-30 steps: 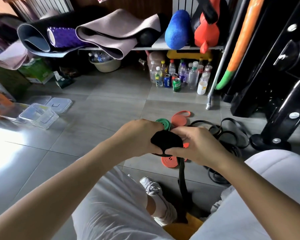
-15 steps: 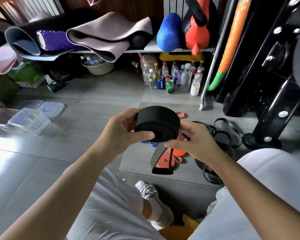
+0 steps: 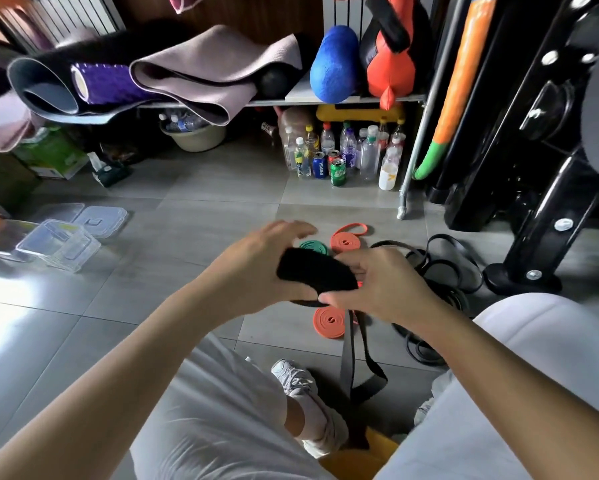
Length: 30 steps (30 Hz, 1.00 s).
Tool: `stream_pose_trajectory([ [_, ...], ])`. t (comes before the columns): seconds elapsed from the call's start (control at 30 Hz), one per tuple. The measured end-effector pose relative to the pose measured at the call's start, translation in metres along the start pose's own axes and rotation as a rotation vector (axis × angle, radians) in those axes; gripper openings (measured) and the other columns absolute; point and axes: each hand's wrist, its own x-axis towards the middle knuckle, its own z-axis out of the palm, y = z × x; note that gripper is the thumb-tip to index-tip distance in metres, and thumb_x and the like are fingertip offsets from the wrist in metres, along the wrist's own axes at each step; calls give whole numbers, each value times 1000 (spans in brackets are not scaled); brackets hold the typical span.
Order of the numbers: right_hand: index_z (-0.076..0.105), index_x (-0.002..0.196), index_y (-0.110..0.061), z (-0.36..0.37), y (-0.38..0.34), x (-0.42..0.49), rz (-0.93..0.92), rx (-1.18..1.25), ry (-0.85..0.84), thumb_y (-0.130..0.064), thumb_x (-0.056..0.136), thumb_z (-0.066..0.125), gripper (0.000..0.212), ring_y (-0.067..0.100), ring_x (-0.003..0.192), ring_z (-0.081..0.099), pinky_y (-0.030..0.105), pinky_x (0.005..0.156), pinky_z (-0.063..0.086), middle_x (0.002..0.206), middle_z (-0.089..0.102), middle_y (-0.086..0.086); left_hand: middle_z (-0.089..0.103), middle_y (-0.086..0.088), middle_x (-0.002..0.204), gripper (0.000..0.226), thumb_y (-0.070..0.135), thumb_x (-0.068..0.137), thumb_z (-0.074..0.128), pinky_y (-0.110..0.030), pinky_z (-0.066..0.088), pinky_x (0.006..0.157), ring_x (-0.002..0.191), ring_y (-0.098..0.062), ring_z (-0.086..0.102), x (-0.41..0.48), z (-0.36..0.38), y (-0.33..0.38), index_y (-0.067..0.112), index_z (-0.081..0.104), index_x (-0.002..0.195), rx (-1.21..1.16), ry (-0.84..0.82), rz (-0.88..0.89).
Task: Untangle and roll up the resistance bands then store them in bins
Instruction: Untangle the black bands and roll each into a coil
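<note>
I hold a thick black resistance band roll over the floor between both hands. My left hand cups its left side, with blurred fingers arched over the top. My right hand pinches its right side, thumb at the lower edge. The band's loose black tail hangs down between my knees. On the floor lie two rolled orange bands, a rolled green band and a tangle of thin black bands. Clear plastic bins with lids stand at the left.
Bottles and cans stand under a shelf loaded with mats and rollers. A black machine base is at the right. My white shoe and both knees fill the foreground.
The roll was held up with its flat face showing half a second ago. It is now lower and turned, with more tail hanging free. My left fingers have lifted over the top.
</note>
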Motion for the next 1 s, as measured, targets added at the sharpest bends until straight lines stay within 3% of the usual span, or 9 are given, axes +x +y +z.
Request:
stream_pose_trajectory([
  [0.07, 68, 82, -15, 6, -5, -2, -26, -171, -13, -40, 65, 71, 30, 24, 74, 65, 42, 68, 52, 73, 68, 5, 61, 11, 110, 47, 42, 74, 72, -31, 48, 77, 99, -15, 58, 3, 3, 9, 32, 54, 115, 316, -140, 34],
  [0.13, 67, 80, -17, 10, -4, -6, -35, -226, 5, -39, 68, 71, 25, 22, 73, 63, 40, 67, 51, 71, 67, 3, 63, 9, 104, 39, 44, 77, 68, -32, 48, 77, 96, -19, 58, 5, 6, 14, 32, 55, 112, 409, -184, 3],
  [0.23, 69, 101, -24, 7, 2, -13, 18, -17, -4, -35, 69, 76, 34, 13, 89, 65, 37, 81, 51, 91, 71, -5, 65, 9, 97, 37, 47, 77, 68, -32, 49, 76, 91, -17, 59, 2, 7, 15, 32, 59, 110, 320, -119, -19],
  [0.3, 63, 116, -31, 5, 8, -18, 52, 76, -8, -36, 67, 81, 53, -4, 99, 60, 22, 89, 47, 104, 68, -17, 67, 9, 94, 35, 45, 75, 70, -32, 49, 75, 86, -16, 60, -1, 7, 16, 31, 62, 107, 232, -55, -15],
  [0.4, 61, 109, -40, 5, 19, -23, 93, 19, -57, -37, 68, 79, 45, -16, 91, 55, 11, 78, 39, 87, 67, -26, 65, 14, 83, 31, 35, 72, 74, -24, 47, 69, 77, -8, 57, -4, 7, 14, 28, 66, 101, 47, 18, -13],
  [0.5, 64, 107, -41, 5, 23, -24, 72, 31, -21, -33, 70, 78, 40, -20, 88, 54, 0, 75, 35, 85, 62, -38, 65, 18, 84, 35, 25, 70, 78, -12, 43, 70, 81, 1, 55, -5, 6, 8, 28, 68, 103, -96, 34, -28],
  [0.67, 69, 111, -27, 2, 19, -21, -25, 238, 84, -16, 72, 80, 42, 0, 96, 65, 24, 92, 49, 99, 72, -16, 71, 17, 88, 41, 11, 65, 83, -15, 49, 78, 89, 0, 64, -3, 4, -5, 42, 64, 87, -336, 87, -88],
  [0.8, 67, 105, -33, -2, 18, -18, -31, 344, 69, -14, 67, 83, 44, 0, 97, 65, 17, 90, 48, 97, 72, -16, 73, 14, 88, 47, 1, 62, 82, -13, 51, 75, 88, -3, 68, -3, 1, -10, 43, 71, 81, -595, 73, -82],
  [1.0, 68, 100, -29, -5, 20, -19, 3, 303, -42, -20, 69, 83, 36, -3, 98, 64, 13, 88, 46, 98, 72, -17, 73, 10, 93, 46, 0, 63, 82, -18, 52, 80, 93, -6, 67, -5, 1, -18, 39, 70, 86, -582, -3, -67],
])
